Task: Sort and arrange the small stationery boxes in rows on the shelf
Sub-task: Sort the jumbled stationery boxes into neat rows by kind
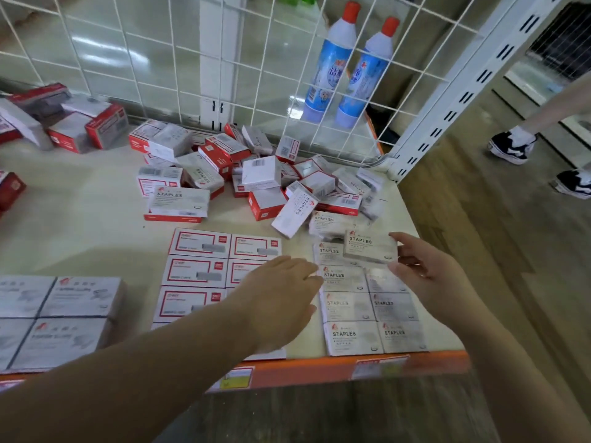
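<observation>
Holding a small grey cardboard staples box (371, 247) by its right edge w/ thumb and fingers, the right hand (428, 276) keeps it tilted over the far end of the grey-box rows (367, 314) at the shelf's front right. Left hand (281, 295) reaches flat, fingers straight and together, gripping nothing, over the red-bordered white box rows (198, 270), fingertips near the grey rows. Unsorted pile of red-and-white boxes (252, 177) lies behind, near the white wire grid (224, 59). Cream shelf (80, 219) w/ orange front strip. Larger grey paper-clip boxes (57, 314) sit front left. Two blue-white bottles w/ red caps (348, 68) stand beyond the grid.
</observation>
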`<state>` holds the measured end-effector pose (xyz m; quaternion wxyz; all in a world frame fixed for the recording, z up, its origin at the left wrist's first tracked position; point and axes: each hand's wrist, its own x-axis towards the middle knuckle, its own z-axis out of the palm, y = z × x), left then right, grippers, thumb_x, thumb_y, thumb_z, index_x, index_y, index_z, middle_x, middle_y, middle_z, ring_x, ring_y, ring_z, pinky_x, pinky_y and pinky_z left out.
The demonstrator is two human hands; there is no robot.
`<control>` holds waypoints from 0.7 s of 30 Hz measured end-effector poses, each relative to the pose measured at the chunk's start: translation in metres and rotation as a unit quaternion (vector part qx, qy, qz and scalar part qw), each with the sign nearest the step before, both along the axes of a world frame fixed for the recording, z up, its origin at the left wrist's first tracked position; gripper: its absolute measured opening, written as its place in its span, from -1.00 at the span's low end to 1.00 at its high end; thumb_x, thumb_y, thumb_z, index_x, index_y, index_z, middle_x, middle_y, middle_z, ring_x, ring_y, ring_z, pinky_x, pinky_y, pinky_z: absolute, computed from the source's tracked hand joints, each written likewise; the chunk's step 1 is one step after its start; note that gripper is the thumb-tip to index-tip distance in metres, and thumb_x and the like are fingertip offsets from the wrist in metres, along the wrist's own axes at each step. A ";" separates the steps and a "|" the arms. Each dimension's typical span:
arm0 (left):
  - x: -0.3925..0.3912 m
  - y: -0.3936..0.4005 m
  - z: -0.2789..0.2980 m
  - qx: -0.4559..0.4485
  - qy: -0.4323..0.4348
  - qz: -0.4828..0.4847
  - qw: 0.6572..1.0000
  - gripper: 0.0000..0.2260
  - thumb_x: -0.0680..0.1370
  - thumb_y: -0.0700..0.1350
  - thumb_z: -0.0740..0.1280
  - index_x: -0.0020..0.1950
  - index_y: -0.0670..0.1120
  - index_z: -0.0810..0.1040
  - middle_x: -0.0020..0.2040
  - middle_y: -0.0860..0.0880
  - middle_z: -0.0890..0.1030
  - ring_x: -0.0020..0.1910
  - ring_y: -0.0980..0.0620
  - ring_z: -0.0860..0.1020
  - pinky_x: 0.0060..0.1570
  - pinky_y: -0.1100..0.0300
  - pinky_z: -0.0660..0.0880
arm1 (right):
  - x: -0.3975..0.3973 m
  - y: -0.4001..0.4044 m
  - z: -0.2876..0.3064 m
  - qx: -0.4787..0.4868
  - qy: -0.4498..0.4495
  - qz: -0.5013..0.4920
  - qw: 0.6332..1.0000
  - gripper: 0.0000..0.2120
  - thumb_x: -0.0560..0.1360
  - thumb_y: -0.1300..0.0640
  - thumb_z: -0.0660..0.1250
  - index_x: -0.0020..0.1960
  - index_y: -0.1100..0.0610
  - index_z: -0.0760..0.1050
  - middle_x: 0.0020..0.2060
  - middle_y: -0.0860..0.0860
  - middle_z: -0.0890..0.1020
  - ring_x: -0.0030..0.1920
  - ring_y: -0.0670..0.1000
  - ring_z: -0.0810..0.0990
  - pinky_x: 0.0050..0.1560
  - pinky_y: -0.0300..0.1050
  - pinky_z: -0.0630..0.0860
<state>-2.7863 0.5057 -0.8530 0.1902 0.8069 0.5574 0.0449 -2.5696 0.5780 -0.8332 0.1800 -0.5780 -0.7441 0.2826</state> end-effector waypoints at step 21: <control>0.044 0.038 -0.016 0.030 -0.010 -0.035 0.999 -0.54 0.62 0.10 0.04 0.47 -0.07 0.19 0.41 -0.03 0.26 0.38 0.00 0.25 0.35 0.13 0.19 | 0.027 0.041 -0.010 -0.080 -0.035 -0.017 0.996 -0.64 0.50 0.33 0.27 0.19 -0.03 0.43 -0.07 -0.08 0.61 -0.08 -0.17 0.56 -0.08 -0.37 0.45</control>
